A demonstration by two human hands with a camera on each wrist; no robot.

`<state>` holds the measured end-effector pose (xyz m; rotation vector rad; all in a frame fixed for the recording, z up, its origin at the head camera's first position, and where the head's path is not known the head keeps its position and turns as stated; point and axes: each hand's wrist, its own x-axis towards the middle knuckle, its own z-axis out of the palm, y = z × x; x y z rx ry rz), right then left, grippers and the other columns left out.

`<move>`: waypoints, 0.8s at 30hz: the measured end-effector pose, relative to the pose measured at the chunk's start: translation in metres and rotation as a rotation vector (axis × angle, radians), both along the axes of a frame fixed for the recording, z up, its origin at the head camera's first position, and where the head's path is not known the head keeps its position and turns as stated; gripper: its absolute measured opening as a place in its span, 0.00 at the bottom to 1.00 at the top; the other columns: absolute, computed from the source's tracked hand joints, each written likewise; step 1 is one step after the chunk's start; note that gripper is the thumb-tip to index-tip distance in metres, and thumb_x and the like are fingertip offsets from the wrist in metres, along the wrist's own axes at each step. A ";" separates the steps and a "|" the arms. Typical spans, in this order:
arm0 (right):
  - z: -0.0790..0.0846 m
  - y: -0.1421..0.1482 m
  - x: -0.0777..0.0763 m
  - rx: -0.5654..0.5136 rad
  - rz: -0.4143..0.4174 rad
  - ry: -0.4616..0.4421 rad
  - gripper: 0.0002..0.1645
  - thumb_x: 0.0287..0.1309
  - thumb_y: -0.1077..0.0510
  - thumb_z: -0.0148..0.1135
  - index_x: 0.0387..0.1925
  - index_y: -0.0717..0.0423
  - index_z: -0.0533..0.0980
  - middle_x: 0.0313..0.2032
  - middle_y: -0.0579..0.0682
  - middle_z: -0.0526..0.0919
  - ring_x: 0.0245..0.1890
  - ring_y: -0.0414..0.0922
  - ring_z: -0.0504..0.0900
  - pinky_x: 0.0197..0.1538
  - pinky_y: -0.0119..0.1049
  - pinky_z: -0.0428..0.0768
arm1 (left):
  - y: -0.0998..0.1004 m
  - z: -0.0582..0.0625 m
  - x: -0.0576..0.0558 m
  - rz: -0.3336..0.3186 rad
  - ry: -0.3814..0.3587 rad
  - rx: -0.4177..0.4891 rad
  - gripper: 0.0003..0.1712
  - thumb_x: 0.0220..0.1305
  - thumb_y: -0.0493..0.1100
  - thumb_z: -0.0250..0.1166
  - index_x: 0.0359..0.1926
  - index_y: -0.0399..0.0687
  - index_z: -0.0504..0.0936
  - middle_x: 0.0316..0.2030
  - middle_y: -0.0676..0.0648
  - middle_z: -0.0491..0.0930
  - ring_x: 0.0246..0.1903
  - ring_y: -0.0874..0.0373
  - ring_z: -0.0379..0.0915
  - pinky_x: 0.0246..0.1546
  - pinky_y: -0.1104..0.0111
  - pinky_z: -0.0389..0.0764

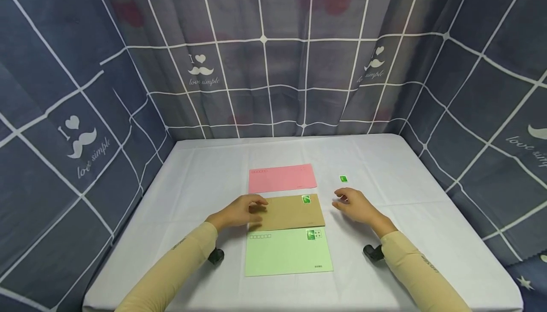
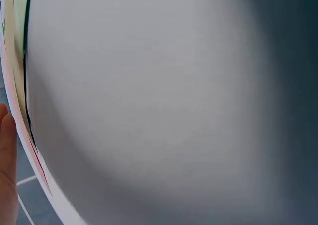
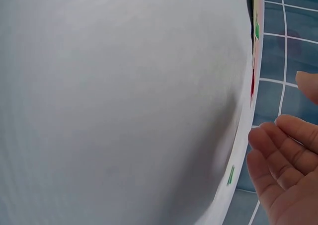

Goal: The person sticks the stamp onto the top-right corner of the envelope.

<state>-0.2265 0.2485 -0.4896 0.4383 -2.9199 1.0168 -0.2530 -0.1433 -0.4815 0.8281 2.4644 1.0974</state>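
Left hand (image 1: 237, 211) loosely curved over brown envelope (image 1: 292, 212), can't tell if touching; right hand (image 1: 358, 206) relaxed, thumb apart, near loose stamp (image 1: 344, 178).

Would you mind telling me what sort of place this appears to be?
Probably a makeshift tabletop work booth: checked curtains hang around three sides of a table draped in white cloth, with three envelopes laid out on it.

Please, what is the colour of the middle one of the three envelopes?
The middle envelope is tan-brown; the head view shows it best.
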 end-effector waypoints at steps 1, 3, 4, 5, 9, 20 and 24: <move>0.000 0.000 0.000 -0.001 -0.001 0.003 0.24 0.65 0.57 0.64 0.55 0.71 0.76 0.51 0.65 0.82 0.49 0.57 0.82 0.53 0.55 0.81 | 0.001 0.001 0.000 0.006 0.000 0.005 0.24 0.60 0.35 0.71 0.58 0.45 0.79 0.58 0.44 0.79 0.62 0.46 0.72 0.65 0.51 0.75; -0.001 0.001 0.000 -0.005 -0.004 0.007 0.24 0.64 0.57 0.64 0.55 0.71 0.76 0.50 0.65 0.83 0.49 0.57 0.82 0.53 0.55 0.81 | 0.001 0.002 -0.002 0.013 0.001 0.016 0.24 0.60 0.35 0.71 0.58 0.45 0.79 0.58 0.44 0.79 0.62 0.46 0.72 0.64 0.52 0.76; -0.001 0.001 0.001 -0.006 -0.007 0.009 0.24 0.64 0.57 0.64 0.55 0.71 0.76 0.50 0.64 0.83 0.48 0.57 0.82 0.53 0.54 0.81 | 0.002 0.002 -0.003 0.016 0.001 0.023 0.24 0.60 0.35 0.71 0.58 0.44 0.79 0.58 0.43 0.79 0.62 0.46 0.72 0.64 0.53 0.76; -0.001 0.001 0.001 -0.006 -0.011 0.012 0.24 0.64 0.57 0.64 0.55 0.71 0.76 0.49 0.64 0.83 0.48 0.57 0.82 0.53 0.54 0.81 | 0.002 0.002 -0.005 0.019 0.002 0.031 0.24 0.60 0.34 0.71 0.58 0.43 0.79 0.58 0.43 0.79 0.62 0.46 0.72 0.64 0.53 0.76; -0.001 0.002 0.001 -0.011 -0.033 0.013 0.24 0.64 0.57 0.65 0.55 0.71 0.76 0.49 0.64 0.83 0.48 0.56 0.82 0.53 0.54 0.81 | 0.003 0.005 -0.010 0.037 -0.007 0.058 0.23 0.60 0.32 0.71 0.57 0.40 0.79 0.58 0.41 0.78 0.61 0.45 0.72 0.64 0.55 0.77; 0.003 0.004 0.005 -0.053 -0.095 -0.028 0.25 0.63 0.56 0.66 0.55 0.70 0.76 0.47 0.62 0.84 0.46 0.52 0.82 0.50 0.49 0.82 | 0.008 0.008 -0.024 0.084 -0.020 0.072 0.25 0.61 0.33 0.70 0.59 0.39 0.77 0.60 0.41 0.78 0.62 0.45 0.71 0.63 0.55 0.77; 0.001 0.005 0.007 -0.073 -0.116 -0.034 0.24 0.62 0.57 0.67 0.53 0.71 0.77 0.44 0.59 0.85 0.43 0.49 0.81 0.48 0.46 0.82 | 0.012 0.006 -0.029 0.114 -0.012 0.076 0.25 0.63 0.35 0.69 0.60 0.39 0.77 0.61 0.41 0.77 0.63 0.45 0.71 0.65 0.55 0.75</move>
